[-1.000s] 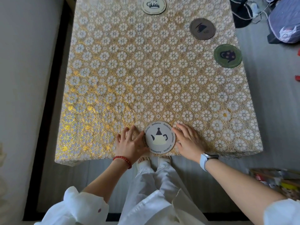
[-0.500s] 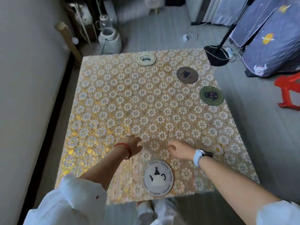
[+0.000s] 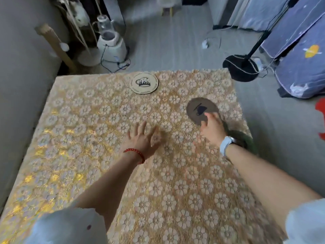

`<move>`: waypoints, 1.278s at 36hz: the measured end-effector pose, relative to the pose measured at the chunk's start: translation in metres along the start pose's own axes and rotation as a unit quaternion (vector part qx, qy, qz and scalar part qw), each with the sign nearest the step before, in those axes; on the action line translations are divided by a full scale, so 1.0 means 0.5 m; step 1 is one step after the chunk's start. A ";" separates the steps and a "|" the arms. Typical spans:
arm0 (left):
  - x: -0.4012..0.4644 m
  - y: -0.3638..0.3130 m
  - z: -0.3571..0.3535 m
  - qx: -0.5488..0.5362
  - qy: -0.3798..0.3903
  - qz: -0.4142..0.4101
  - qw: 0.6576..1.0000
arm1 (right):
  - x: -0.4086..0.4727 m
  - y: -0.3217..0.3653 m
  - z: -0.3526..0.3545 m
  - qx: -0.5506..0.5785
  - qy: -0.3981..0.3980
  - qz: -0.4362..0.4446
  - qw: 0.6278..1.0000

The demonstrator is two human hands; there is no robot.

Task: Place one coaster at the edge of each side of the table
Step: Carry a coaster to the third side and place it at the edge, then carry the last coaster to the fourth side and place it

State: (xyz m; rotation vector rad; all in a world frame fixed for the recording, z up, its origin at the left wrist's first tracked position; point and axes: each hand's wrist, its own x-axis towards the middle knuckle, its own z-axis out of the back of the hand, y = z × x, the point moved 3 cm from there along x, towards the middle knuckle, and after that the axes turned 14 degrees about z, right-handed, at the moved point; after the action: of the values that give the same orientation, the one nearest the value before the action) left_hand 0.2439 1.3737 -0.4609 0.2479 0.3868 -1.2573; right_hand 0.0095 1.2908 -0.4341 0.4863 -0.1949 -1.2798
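the left hand [image 3: 142, 140] hovers low over the flowered tablecloth [image 3: 88, 138], fingers spread wide and holding nothing; it sits well to the left of the brown coaster [image 3: 198, 110], nearer the middle of the table. the cream coaster [image 3: 144, 83] lies left of the brown coaster and further from the person, right at the far edge, so that side looks served. the left side of the table, along the wall [image 3: 19, 67], shows no coaster.

the right hand [image 3: 212, 130] reaches onto the near rim of the brown coaster, fingertips touching or just over it. the frame is blurred there, so whether it has pinched the disc or only rests on it i cannot tell. a green coaster [image 3: 246, 138] peeks out just right of and nearer than the brown one, mostly hidden under the wrist and watch [image 3: 226, 144].

judging by the layout, two coasters crowd the right side, so the brown one probably wants moving to the bare left side. a flat disc on textured cloth is awkward to lift: better to press and slide it, or tip one rim up with a fingertip first, then carry it across without nudging the green one.

right of the brown coaster, off the table, stand a black stand base [image 3: 241, 69] and a red stool [image 3: 321, 110]; neither blocks the path across.
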 end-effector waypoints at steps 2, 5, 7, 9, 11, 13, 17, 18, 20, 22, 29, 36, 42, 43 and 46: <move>0.029 -0.004 -0.023 -0.001 -0.011 0.015 1.000 | 0.044 -0.019 -0.012 0.018 -0.012 -0.020 1.000; 0.051 -0.003 -0.057 -0.028 -0.040 0.025 0.998 | 0.084 -0.049 -0.028 0.026 -0.016 -0.073 0.997; 0.053 0.000 -0.077 -0.032 -0.064 0.023 0.997 | 0.094 -0.064 -0.031 -0.002 -0.009 -0.087 0.996; 0.052 0.002 -0.090 -0.030 -0.084 0.022 0.996 | 0.098 -0.068 -0.031 -0.014 -0.014 -0.082 0.996; 0.053 0.003 -0.095 -0.027 -0.096 0.024 0.995 | 0.102 -0.060 -0.025 -0.017 -0.051 -0.075 0.996; 0.054 0.002 -0.096 -0.031 -0.096 0.024 0.995 | 0.103 -0.047 -0.014 0.003 -0.103 -0.063 0.993; 0.056 0.004 -0.085 -0.038 -0.050 0.012 0.998 | 0.096 -0.006 0.008 -0.005 -0.174 -0.022 0.985; 0.056 0.005 -0.079 -0.042 -0.035 0.005 0.998 | 0.092 0.009 0.012 -0.007 -0.187 -0.003 0.982; 0.055 0.008 -0.058 -0.058 -0.005 -0.010 0.998 | 0.079 0.047 0.019 -0.009 -0.202 0.039 0.979; 0.046 0.024 -0.031 -0.102 0.015 -0.007 0.995 | 0.063 0.092 0.025 -0.018 -0.211 0.090 0.973; -0.086 0.198 0.039 -0.210 -0.077 0.052 0.973 | -0.049 0.313 -0.020 0.022 -0.125 0.245 0.961; -0.314 0.490 0.051 -0.297 -0.133 0.116 0.938 | -0.246 0.624 -0.143 0.107 -0.044 0.310 0.944; -0.550 0.778 0.026 -0.339 -0.136 0.146 0.920 | -0.446 0.883 -0.277 0.197 0.044 0.276 0.940; -0.590 0.828 0.016 -0.346 -0.133 0.157 0.915 | -0.478 0.922 -0.300 0.208 0.058 0.268 0.939; -0.709 0.971 -0.017 -0.362 -0.133 0.192 0.902 | -0.563 1.023 -0.372 0.233 0.099 0.256 0.933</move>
State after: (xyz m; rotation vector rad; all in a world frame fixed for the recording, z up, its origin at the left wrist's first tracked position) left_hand 0.6154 1.8294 -0.3354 -0.4645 0.5138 -0.6779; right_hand 0.4477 1.7065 -0.3319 0.9015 -0.4296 -0.6594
